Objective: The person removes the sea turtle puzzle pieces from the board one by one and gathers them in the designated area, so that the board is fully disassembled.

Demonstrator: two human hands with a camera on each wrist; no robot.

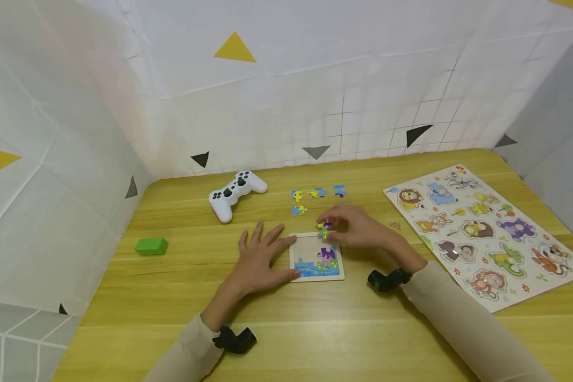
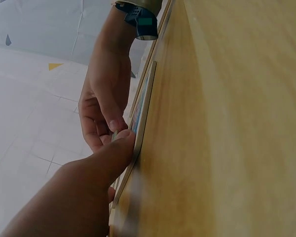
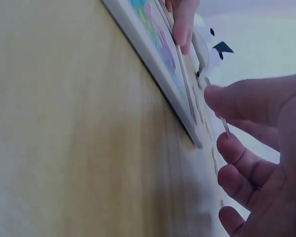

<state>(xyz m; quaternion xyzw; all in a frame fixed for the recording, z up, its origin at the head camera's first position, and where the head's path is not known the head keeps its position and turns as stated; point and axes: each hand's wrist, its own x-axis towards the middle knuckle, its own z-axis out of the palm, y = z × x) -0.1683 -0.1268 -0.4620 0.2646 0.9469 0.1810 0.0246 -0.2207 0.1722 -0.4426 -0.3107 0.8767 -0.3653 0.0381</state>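
Note:
A small square jigsaw tray [image 1: 341, 265] with a pale wooden rim lies on the table. Blue, green and purple pieces [image 1: 315, 269] fill its bottom and right side; bare backing shows at the upper left. With fingers spread, my left hand [image 1: 260, 263] rests at the tray's left side, thumb by the lower left corner and index fingertip at the upper left. My right hand [image 1: 358, 229] pinches a thin jigsaw piece [image 3: 226, 127] between thumb and fingertips, over the tray's upper right corner. In the head view this piece shows green, yellow and purple.
Several loose jigsaw pieces [image 1: 299, 210] lie beyond the tray. A white game controller [image 1: 236, 193] sits at the back left, with a green block [image 1: 151, 246] nearer the left edge. A large animal puzzle board [image 1: 458, 276] covers the table's right side. White patterned sheets surround the table.

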